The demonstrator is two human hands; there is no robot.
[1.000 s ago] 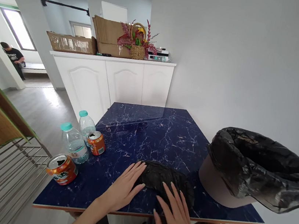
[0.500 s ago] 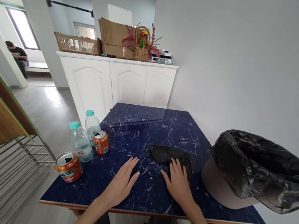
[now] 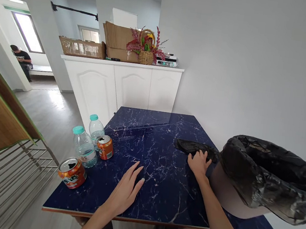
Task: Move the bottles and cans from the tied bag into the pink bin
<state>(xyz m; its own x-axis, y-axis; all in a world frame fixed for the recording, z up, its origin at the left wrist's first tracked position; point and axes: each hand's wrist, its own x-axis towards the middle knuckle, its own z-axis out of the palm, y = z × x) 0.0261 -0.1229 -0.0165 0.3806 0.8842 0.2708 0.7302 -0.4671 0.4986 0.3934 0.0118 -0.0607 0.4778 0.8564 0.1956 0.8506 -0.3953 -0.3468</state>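
My right hand [image 3: 199,162] rests on a crumpled black plastic bag [image 3: 191,146] lying on the dark blue marble table [image 3: 153,129], fingers curled over its near edge, right beside the bin. My left hand [image 3: 127,188] lies flat and open on the tabletop near the front edge, holding nothing. A round bin [image 3: 230,193] lined with a black bag [image 3: 270,172] stands at the table's right side, touching the loose bag.
Two orange drink cans [image 3: 72,172] [image 3: 105,147] and two water bottles [image 3: 82,150] [image 3: 95,129] stand at the table's left edge. A wire rack [image 3: 4,180] is at the left. White cabinets [image 3: 123,83] with cardboard and a flower basket [image 3: 146,49] stand behind. A person [image 3: 22,60] is far off in the doorway.
My right hand has pushed the loose black bag away from the front edge to the right, up against the bin. My left hand came off the bag and lies flat on the table.
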